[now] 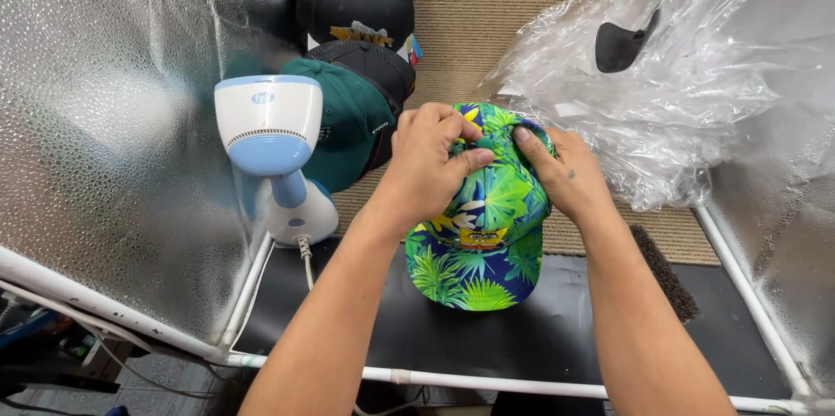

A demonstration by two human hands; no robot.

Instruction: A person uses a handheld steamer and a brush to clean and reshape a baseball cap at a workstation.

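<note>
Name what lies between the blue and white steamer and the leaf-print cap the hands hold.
In the head view, a dark green cap lies between the steamer and the leaf-print cap.

Crumpled clear plastic bags [687, 77] lie at upper right.

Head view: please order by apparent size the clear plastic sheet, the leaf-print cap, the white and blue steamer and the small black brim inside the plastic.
1. Clear plastic sheet
2. Leaf-print cap; it is nearer the camera, so its lead over the steamer is unsure
3. White and blue steamer
4. Black brim
</note>
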